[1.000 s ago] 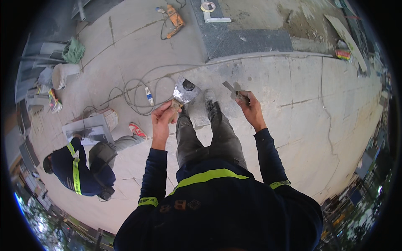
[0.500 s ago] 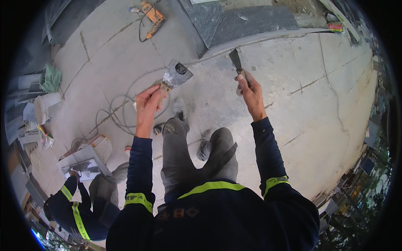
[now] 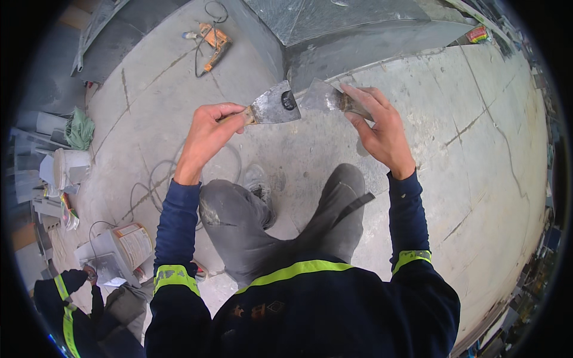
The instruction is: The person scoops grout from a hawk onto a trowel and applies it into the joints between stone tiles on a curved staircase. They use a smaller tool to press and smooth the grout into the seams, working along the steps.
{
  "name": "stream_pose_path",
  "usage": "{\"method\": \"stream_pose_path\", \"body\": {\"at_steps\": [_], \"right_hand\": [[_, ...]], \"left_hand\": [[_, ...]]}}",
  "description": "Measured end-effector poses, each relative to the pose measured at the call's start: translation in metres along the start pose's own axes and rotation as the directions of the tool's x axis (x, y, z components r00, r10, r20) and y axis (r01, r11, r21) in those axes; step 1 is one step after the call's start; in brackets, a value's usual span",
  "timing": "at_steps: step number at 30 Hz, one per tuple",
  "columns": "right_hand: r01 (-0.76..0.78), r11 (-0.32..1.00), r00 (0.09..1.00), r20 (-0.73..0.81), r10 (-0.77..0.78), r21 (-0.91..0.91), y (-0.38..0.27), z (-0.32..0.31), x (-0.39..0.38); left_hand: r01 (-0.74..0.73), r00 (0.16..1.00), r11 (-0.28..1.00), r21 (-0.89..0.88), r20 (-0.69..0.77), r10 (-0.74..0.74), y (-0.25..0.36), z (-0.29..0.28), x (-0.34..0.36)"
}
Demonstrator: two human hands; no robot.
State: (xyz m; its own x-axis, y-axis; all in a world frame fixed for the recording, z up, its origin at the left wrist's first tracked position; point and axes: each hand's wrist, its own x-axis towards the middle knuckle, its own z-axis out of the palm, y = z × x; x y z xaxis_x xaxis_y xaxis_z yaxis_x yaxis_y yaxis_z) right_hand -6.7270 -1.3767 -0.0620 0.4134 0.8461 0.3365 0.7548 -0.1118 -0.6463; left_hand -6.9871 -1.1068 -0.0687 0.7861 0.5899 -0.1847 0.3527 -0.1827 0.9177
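Note:
My left hand (image 3: 206, 134) is closed round the handle of a wide putty knife (image 3: 268, 108). Its flat metal blade points right and carries a dark, glossy blob of paste (image 3: 289, 100) near its edge. In my right hand (image 3: 382, 128) is a second putty knife (image 3: 322, 96), its greyish blade turned left. The two blade edges face each other, almost meeting, in front of my knees. I cannot tell if they touch.
A long grey stone-like block (image 3: 358, 43) stands ahead. An orange power tool (image 3: 215, 45) with a cord lies at the far left. Near lower left, a co-worker (image 3: 71, 310) is beside a white bucket (image 3: 132, 244). More buckets and a green bag (image 3: 79, 128) line the left side.
Both putty knives have come together: the left one swung rightward, and the right one turned from pointing away to pointing left. My knees have spread and bent, and the block appears closer.

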Motion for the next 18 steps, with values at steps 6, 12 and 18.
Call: {"method": "stream_pose_path", "body": {"at_steps": [6,12,18], "right_hand": [[0.209,0.971,0.977,-0.007,-0.212,-0.119,-0.022,-0.031,-0.027],[0.304,0.931,0.953,0.077,-0.294,-0.203,-0.029,-0.047,-0.035],[0.359,0.866,0.933,0.135,-0.333,-0.347,-0.038,-0.038,-0.038]], "left_hand": [[-0.015,0.999,0.997,0.078,-0.038,0.018,0.037,0.017,-0.047],[0.006,0.991,0.995,0.095,-0.133,0.007,0.047,0.026,-0.074],[-0.003,0.990,0.970,0.243,-0.138,0.038,0.042,0.034,-0.086]]}}
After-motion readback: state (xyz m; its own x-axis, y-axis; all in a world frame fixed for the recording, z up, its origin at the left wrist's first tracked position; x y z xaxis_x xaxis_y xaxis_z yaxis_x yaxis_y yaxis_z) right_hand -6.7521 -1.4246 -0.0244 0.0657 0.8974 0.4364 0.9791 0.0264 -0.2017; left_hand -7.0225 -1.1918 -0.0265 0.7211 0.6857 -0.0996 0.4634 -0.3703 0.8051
